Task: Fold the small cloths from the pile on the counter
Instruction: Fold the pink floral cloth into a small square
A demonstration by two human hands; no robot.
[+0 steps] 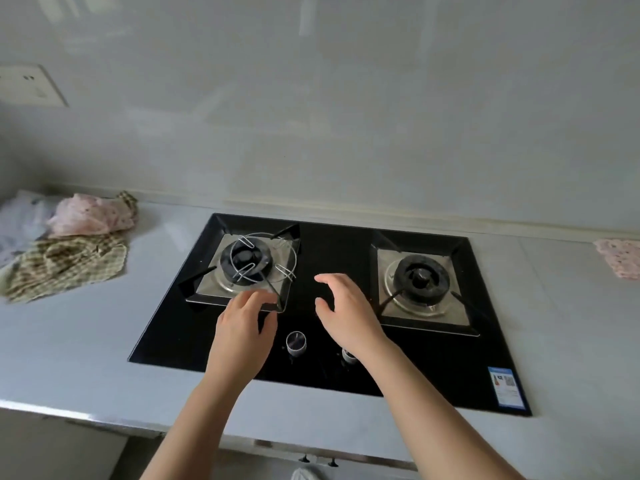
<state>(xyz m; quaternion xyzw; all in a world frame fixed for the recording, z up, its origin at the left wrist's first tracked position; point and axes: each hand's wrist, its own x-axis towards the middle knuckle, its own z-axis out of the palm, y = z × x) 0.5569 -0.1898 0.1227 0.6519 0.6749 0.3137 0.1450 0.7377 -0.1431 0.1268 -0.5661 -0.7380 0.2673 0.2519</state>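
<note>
Two bare hands reach out over a black glass hob (pixel 332 244) set into the grey counter (pixel 86 341), and neither holds anything. The left hand (pixel 242 320) is over the near right corner of the left burner (pixel 246 258), its fingers loosely bent and slightly apart; whether the tips touch the metal cannot be told. The right hand (pixel 346 313) is between the two burners, with relaxed, gently curved fingers and the thumb held away from them. The right burner (pixel 420 275) lies just to its right. Of the two knobs, one (pixel 296 341) shows between the wrists and the other (pixel 349 355) is half hidden under the right wrist. The pile of cloths (pixel 65 244) sits at the far left of the counter, well apart from both hands. Three cloths can be counted in it: a pink one (pixel 91 214) on top, a checked one (pixel 65 265) spread nearer, and a pale one (pixel 20 216) at the left edge. One more pink cloth (pixel 620 258) lies flat at the far right. One wall socket (pixel 31 84) is at upper left.
</note>
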